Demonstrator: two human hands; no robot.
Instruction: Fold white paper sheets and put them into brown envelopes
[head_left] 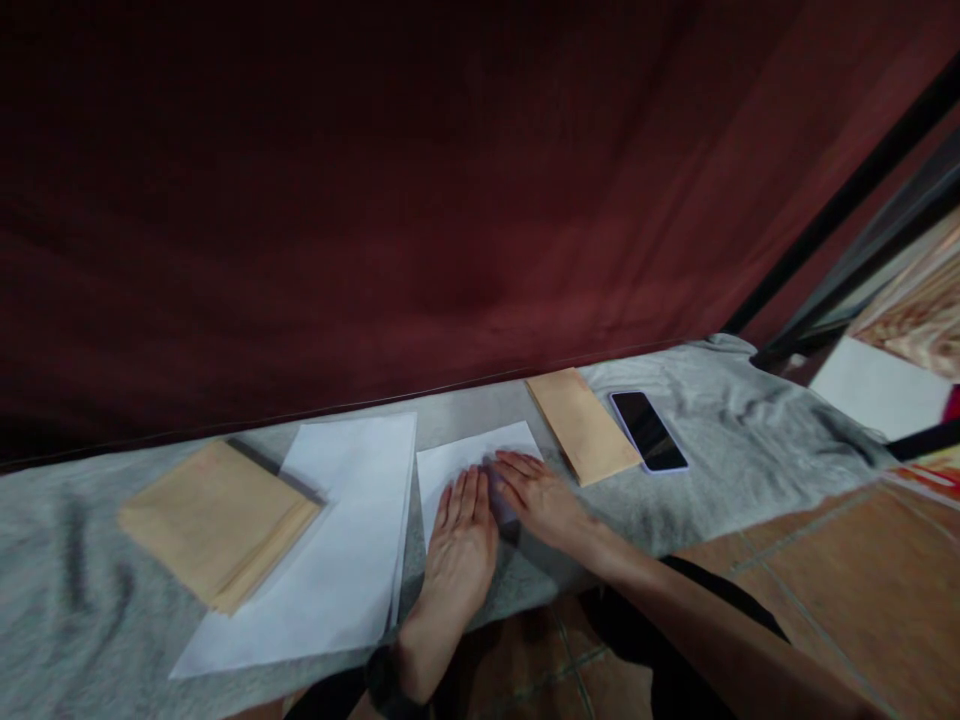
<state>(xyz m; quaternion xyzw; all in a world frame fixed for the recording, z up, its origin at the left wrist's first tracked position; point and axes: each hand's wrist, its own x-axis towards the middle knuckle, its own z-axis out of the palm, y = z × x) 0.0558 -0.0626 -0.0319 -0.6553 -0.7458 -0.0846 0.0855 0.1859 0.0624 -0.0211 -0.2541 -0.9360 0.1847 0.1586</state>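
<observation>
A white sheet of paper [442, 462], possibly folded, lies on the grey cloth in front of me. My left hand [463, 535] rests flat on it, fingers stretched out and pointing away from me. Beside it, my right hand [541, 498] presses on the same sheet with its fingers extended toward the left. The fingertips of the two hands are close together, and they cover much of the sheet's near part. Neither hand grips anything.
To the left, brown envelopes [217, 520] are stacked partly over larger white sheets [352, 540]. On the right lie another brown envelope pile [581, 425] and a phone [649, 432] in a purple case. A dark red curtain [450, 220] hangs behind the cloth-covered surface [720, 440].
</observation>
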